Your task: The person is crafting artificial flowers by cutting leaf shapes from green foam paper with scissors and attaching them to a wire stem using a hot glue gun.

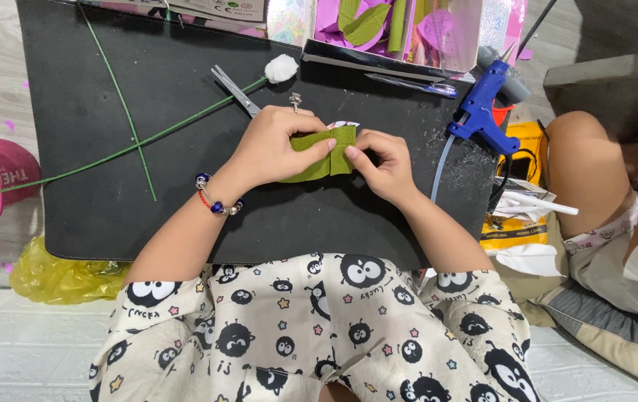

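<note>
- the left hand [274, 149] lies over the left part of a folded green strip [325, 158], its grip pressed together on the strip, with the thumb tip lying on top near the strip's middle.
- the right hand [380, 165] meets it from the right; its grip pinches the strip's right end, thumb on top and the other fingers curled beneath and behind.
- the green strip sits between the two grips, held just above the black mat [110, 149], near the middle of the mat and a little toward its far edge; whether it touches the mat i cannot tell.
- a small pale patterned scrap [342, 124] peeks out just behind the strip's upper edge.
- the left wrist carries a beaded bracelet [217, 201], and a ring [296, 99] shows on that hand.
- scissors [235, 91] lie on the mat just beyond the left hand, blades pointing to the far left corner.
- a green wire stem [148, 138] with a white foam tip [281, 68] runs slantwise across the left half of the mat; a second thin stem [119, 97] crosses it.
- a blue glue gun [485, 109] stands at the mat's right edge, well apart from the right hand.
- a box of purple and green cut pieces [393, 26] sits at the far edge.
- a yellow plastic bag [55, 275] lies on the floor by the mat's near left corner.
</note>
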